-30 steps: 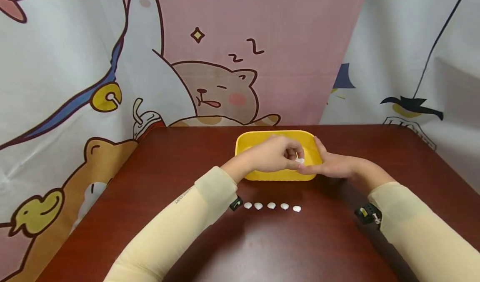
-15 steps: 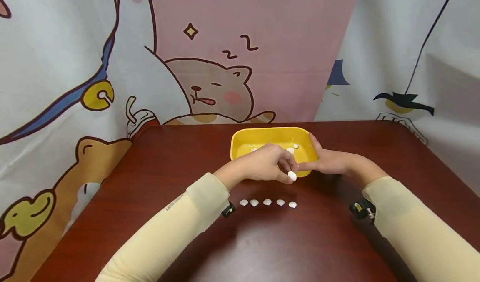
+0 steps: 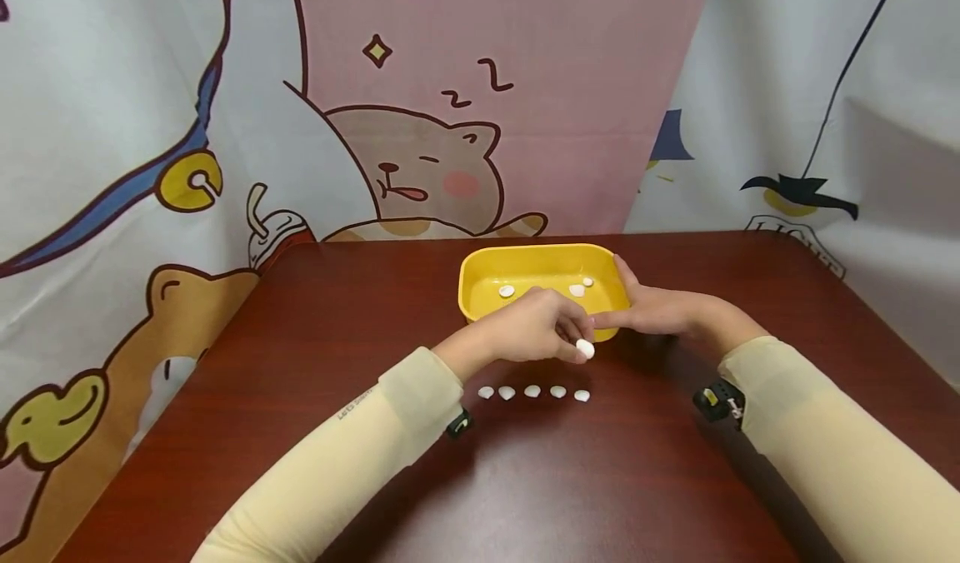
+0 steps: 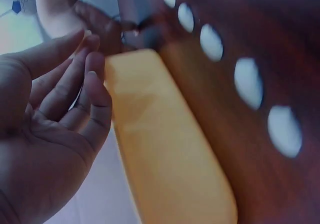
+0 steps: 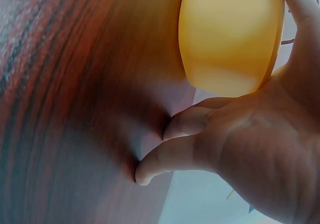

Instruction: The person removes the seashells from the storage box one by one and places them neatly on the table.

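My left hand (image 3: 534, 330) pinches a small white shell (image 3: 585, 349) between thumb and fingertips, just in front of a yellow plastic basin (image 3: 480, 256). In the left wrist view only a sliver of that shell (image 4: 88, 33) shows at the fingertips. My right hand (image 3: 663, 309) rests against the basin's right end with fingers spread, the thumb along the near rim. The right wrist view shows two of its fingertips down on the table. Inside the basin lie white shells, among them one on the left (image 3: 507, 291) and one on the right (image 3: 577, 290); my left hand hides part of the inside.
Several white shells stand in a straight row on the dark red-brown table (image 3: 360, 313), nearer to me than the basin; the middle shell (image 3: 532, 391) is below my left hand. A cartoon-printed curtain (image 3: 585, 88) hangs behind the table.
My left hand has drawn the shell from over the basin toward me, past its near rim, then held about there. My right hand stays at the basin's end. The view has shifted slightly.
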{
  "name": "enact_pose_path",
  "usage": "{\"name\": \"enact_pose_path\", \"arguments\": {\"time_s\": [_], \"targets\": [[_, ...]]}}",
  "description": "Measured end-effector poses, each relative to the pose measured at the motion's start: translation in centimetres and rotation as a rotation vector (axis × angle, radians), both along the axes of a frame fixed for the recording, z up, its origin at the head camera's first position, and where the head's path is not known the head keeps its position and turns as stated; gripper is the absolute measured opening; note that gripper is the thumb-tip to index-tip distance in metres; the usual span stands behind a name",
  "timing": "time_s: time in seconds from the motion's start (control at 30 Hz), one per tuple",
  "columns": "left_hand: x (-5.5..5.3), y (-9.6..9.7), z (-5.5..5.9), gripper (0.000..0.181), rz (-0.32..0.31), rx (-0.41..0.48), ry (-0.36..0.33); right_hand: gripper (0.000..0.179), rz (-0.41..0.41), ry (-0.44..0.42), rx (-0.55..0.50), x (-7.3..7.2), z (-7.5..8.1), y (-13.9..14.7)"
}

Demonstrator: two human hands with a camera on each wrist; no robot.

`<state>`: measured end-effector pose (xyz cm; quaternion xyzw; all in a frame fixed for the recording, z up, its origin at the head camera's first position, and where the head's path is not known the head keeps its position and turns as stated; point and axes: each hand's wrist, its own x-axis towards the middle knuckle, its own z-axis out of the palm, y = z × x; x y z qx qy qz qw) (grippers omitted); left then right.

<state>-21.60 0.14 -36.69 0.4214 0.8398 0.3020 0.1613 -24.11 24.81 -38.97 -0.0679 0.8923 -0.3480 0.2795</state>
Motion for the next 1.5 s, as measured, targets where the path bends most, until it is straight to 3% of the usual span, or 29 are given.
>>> {"name": "enact_pose_path", "arguments": {"time_s": [0.23, 0.5, 0.8, 1.2, 1.5], "targets": [[1.8, 1.6, -1.5, 0.01, -0.019, -0.129, 0.039, 0.139, 0.023, 0.027, 0.037, 0.0, 0.1, 0.2], [2.3, 3.3, -2.3, 0.01, -0.013, -0.153, 0.002, 0.139, 0.002, -0.007, -0.011, 0.5, 0.2, 0.1], [2.3, 4.2, -3.4, 0.013, -0.001, -0.205, 0.0, 0.136, -0.016, -0.023, -0.024, 0.8, -0.1, -0.1], [2.1, 4.7, -3.6, 0.01, -0.046, -0.274, 0.16, 0.137, 0.027, 0.018, -0.032, 0.6, 0.2, 0.1], [1.7, 4.2, -3.8, 0.014, -0.006, -0.271, 0.101, 0.137, 0.014, 0.021, 0.001, 0.7, 0.4, 0.1]]}}
